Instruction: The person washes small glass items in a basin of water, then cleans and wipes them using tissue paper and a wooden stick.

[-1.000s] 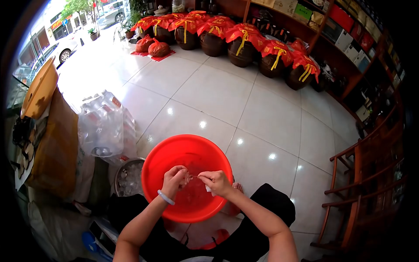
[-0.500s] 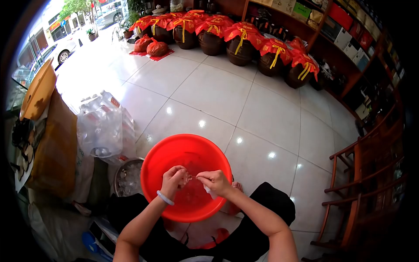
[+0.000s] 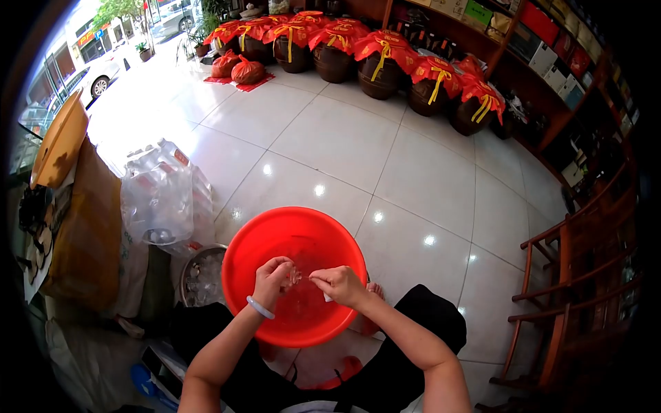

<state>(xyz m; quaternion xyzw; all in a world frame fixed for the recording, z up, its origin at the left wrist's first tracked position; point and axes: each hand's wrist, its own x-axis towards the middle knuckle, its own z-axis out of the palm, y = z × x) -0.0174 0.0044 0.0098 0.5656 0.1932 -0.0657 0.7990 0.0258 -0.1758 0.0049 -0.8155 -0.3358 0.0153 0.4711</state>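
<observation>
Over a large red basin (image 3: 241, 310), my left hand (image 3: 273, 280) pinches a small clear, glassy piece (image 3: 294, 277). Its exact shape is too small to tell. My right hand (image 3: 339, 285) is closed just to the right, its fingertips on something thin that points toward the clear piece. A bit of white material (image 3: 328, 298) shows under the right fingers. Some clear bits and perhaps water lie in the bottom of the basin. A metal bowl (image 3: 184, 283) of clear pieces stands against the basin's left side.
Plastic-wrapped bottles (image 3: 162, 196) stand behind the metal bowl. At the left, an orange basin (image 3: 60, 141) leans on a brown carton (image 3: 86, 234). Wooden chairs (image 3: 564, 289) are at the right. Dark jars (image 3: 381, 72) with red covers line the back, before shelves.
My right hand has turned slightly, its fingers curled more, and less of the white material shows below it. My left hand keeps its pinch. The view has shifted slightly.
</observation>
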